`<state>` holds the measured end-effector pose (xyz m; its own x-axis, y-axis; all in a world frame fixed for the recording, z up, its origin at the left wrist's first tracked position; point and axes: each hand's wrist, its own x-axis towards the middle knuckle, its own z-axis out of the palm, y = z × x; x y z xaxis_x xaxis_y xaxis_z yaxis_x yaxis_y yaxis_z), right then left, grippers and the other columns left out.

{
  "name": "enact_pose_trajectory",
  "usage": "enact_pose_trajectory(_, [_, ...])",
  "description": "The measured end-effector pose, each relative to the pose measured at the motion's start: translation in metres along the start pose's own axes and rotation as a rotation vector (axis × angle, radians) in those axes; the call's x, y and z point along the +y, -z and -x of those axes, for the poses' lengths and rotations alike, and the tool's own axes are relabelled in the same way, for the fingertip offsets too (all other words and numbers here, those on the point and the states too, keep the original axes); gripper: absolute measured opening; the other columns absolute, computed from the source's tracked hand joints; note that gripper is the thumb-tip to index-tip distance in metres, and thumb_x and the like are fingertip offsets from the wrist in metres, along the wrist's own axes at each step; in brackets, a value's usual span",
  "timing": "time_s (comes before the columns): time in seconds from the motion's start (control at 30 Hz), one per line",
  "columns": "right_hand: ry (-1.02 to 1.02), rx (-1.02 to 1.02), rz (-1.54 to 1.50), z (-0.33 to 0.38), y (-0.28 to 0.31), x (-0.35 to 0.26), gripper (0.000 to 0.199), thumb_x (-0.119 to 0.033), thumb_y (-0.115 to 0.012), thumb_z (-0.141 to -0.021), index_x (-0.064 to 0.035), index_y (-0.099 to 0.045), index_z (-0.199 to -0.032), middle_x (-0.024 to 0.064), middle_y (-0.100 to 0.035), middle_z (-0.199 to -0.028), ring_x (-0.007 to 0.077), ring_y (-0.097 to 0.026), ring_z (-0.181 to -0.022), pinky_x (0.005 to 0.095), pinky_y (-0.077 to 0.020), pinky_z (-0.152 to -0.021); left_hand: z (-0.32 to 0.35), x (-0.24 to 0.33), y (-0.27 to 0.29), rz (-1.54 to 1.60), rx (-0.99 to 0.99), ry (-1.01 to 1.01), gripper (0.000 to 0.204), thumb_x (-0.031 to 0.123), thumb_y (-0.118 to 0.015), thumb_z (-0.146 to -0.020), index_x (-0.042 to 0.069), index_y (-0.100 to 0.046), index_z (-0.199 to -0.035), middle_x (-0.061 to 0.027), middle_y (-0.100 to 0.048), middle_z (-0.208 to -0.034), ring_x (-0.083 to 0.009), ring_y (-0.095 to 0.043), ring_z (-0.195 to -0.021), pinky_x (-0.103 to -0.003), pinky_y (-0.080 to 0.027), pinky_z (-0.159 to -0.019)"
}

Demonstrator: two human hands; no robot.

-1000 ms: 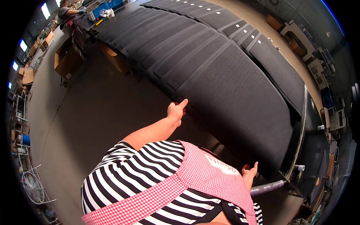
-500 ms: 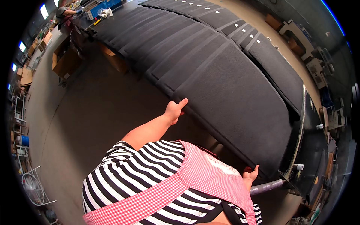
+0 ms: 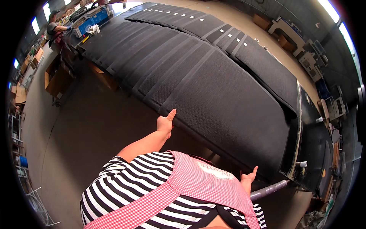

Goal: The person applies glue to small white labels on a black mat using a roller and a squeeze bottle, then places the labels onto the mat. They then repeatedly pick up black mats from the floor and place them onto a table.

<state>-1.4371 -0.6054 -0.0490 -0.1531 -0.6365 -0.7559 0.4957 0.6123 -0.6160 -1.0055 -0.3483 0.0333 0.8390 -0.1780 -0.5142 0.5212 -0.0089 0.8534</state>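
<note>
A long table carries overlapping black fabric mats, laid in a fanned row. The nearest black mat [image 3: 232, 110] lies on top at the right end of the row. My left hand [image 3: 166, 123] grips its near edge toward the left corner, thumb on top and fingers hidden below. Further right along that edge, my right hand [image 3: 248, 177] holds it close to the right corner, thumb pointing up; its other fingers are mostly out of sight under the mat. Behind lies a second row of black mats [image 3: 263, 70], several bearing small white labels.
A wrapped roller tube [image 3: 268, 190] sticks out beside my right forearm. The dark table end [image 3: 310, 143] is at the right. At the far left, another person [image 3: 57, 32] stands by a blue crate [image 3: 89, 23]. A cardboard box [image 3: 57, 78] sits on a wheeled base below.
The whole view has shifted, so mats and table appear further left. Both hands stay at the near edge of the same mat.
</note>
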Motion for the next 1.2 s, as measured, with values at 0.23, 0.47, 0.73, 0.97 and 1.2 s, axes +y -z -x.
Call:
enact_pose_trajectory(0.23, [0.003, 0.037, 0.028, -0.019, 0.000, -0.003, 0.054, -0.053, -0.075, -0.073, -0.0160, -0.062, -0.112, -0.0014, -0.063, -0.111, 0.0198, -0.057, -0.099, 0.0374, -0.0451, -0.079, -0.008, -0.006, -0.008, -0.038, 0.073, 0.085, 0.054, 0.046, -0.075, -0.079, -0.004, -0.056, -0.070, -0.0054, -0.052, -0.064, -0.0120, -0.044, -0.055, -0.032, -0.036, -0.047])
enact_pose_trajectory(0.47, [0.155, -0.040, -0.050, -0.007, 0.008, 0.025, 0.066, -0.067, -0.047, -0.086, -0.0112, -0.057, -0.119, 0.0041, -0.063, -0.107, 0.0211, -0.058, -0.092, 0.0319, -0.0464, -0.075, -0.004, -0.015, 0.011, -0.032, -0.002, -0.007, 0.072, 0.048, -0.070, -0.082, -0.010, -0.048, -0.118, -0.0120, -0.059, -0.089, -0.0143, -0.054, -0.071, -0.028, -0.046, -0.061])
enact_pose_trajectory(0.73, [-0.242, -0.206, 0.567, -0.014, -0.012, 0.146, 0.058, -0.054, -0.050, -0.084, -0.0029, -0.052, -0.112, 0.0133, -0.060, -0.087, 0.0254, -0.058, -0.072, 0.0383, -0.0515, -0.069, 0.012, -0.042, 0.094, -0.282, -0.266, 0.234, 0.049, 0.043, -0.054, -0.094, 0.000, -0.050, -0.117, -0.0116, -0.063, -0.100, -0.0170, -0.060, -0.082, -0.029, -0.051, -0.070])
enact_pose_trajectory(0.97, [-0.218, -0.794, 1.014, 0.100, -0.131, 0.254, 0.039, -0.034, -0.053, -0.089, -0.0010, -0.055, -0.110, 0.0153, -0.063, -0.092, 0.0264, -0.061, -0.077, 0.0381, -0.0525, -0.071, -0.028, -0.033, 0.199, -0.560, -0.447, -0.004, 0.043, 0.034, -0.062, -0.091, 0.000, -0.056, -0.116, -0.0092, -0.065, -0.101, -0.0161, -0.062, -0.086, -0.030, -0.053, -0.072])
enact_pose_trajectory(1.2, [-0.335, -1.021, 1.216, 0.264, -0.226, 0.398, 0.027, -0.017, -0.059, -0.091, 0.0012, -0.055, -0.111, 0.0156, -0.064, -0.095, 0.0233, -0.062, -0.084, 0.0355, -0.0539, -0.075, -0.082, 0.027, 0.412, -0.438, -0.228, 0.073, 0.037, 0.031, -0.064, -0.090, 0.003, -0.058, -0.113, -0.0055, -0.064, -0.100, -0.0128, -0.062, -0.082, -0.028, -0.052, -0.069])
